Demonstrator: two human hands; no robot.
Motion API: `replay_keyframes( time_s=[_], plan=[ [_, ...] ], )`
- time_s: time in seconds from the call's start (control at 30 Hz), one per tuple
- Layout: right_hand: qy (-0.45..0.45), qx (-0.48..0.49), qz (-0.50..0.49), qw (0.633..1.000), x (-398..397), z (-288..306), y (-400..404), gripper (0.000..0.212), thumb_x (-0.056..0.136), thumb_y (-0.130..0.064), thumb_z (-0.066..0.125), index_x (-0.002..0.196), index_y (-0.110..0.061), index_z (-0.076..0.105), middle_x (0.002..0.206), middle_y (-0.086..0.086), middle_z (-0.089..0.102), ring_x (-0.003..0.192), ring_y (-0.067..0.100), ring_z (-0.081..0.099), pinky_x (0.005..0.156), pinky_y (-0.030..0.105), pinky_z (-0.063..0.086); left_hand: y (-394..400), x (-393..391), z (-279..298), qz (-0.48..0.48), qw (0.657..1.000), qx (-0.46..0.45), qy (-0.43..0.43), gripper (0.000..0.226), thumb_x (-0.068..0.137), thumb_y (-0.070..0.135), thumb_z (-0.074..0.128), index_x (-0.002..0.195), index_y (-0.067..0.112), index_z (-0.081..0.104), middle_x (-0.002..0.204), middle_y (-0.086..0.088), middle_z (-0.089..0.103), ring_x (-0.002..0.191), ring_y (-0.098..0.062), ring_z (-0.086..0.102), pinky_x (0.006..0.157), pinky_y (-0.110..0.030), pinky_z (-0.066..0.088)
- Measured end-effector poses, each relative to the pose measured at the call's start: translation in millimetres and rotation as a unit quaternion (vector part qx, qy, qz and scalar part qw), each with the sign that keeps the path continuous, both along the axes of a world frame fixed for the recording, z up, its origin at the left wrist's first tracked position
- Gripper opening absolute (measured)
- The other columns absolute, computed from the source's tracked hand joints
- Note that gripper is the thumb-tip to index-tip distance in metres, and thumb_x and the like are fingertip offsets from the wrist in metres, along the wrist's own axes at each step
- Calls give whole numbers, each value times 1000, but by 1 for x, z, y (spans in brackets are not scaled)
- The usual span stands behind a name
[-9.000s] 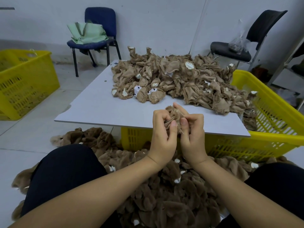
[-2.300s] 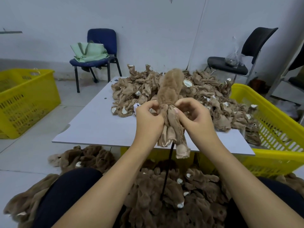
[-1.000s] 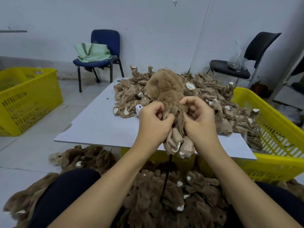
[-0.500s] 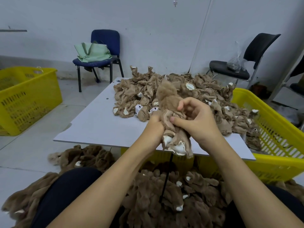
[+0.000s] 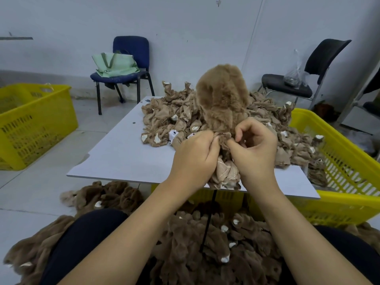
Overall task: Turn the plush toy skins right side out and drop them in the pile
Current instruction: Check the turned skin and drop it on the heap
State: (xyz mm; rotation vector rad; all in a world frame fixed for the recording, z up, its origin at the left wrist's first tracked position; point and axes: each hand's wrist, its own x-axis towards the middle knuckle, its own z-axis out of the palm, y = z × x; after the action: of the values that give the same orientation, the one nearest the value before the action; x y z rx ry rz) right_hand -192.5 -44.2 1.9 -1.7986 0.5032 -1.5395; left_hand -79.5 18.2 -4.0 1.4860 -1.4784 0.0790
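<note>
We grip one half-turned brown plush toy skin (image 5: 221, 99), furry dome above, tan woven lining below.
Left hand (image 5: 193, 157) and right hand (image 5: 255, 153) fingers pinch its bunched middle.

A bare small toy-making workroom: plain white wall (image 5: 185, 27), tiled floor (image 5: 30, 192), yellow plastic crates (image 5: 30, 124), a white board (image 5: 127, 155) heaped with unturned plush skins (image 5: 176, 118), and finished ones piled on the floor (image 5: 205, 243).
</note>
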Motion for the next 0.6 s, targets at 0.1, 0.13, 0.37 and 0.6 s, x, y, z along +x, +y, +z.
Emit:
replay_keyframes(
  time_s=[0.1,0.13,0.37,0.6],
  plan=[
    [-56,48,-20,997,2,2,-4,37,67,23,51,68,-14,47,65,0,45,60,8,39,54,20,33,5,-8,3,-7,997,-27,-68,32,100,24,42,70,17,37,64,6,38,61,-21,43,56,-41,33],
    [-66,63,-26,995,3,4,-6,36,67,24,49,69,-12,49,67,3,45,61,9,39,55,20,33,7,-11,3,-6,995,-38,-90,30,101,23,44,72,17,37,66,5,39,61,-26,46,54,-42,36],
    [-51,79,-64,993,10,1,-13,23,63,28,45,71,7,49,68,10,44,63,10,37,54,18,30,4,-20,-3,-6,998,-17,-67,37,101,26,45,67,25,30,60,12,31,55,-16,39,53,-33,24],
    [-34,237,-8,971,9,-11,-20,15,91,7,65,95,-6,65,80,4,76,74,16,73,61,25,57,1,14,-6,-101,973,-27,205,23,103,7,52,87,4,69,76,-8,63,74,-18,61,68,-35,52]
  ],
)
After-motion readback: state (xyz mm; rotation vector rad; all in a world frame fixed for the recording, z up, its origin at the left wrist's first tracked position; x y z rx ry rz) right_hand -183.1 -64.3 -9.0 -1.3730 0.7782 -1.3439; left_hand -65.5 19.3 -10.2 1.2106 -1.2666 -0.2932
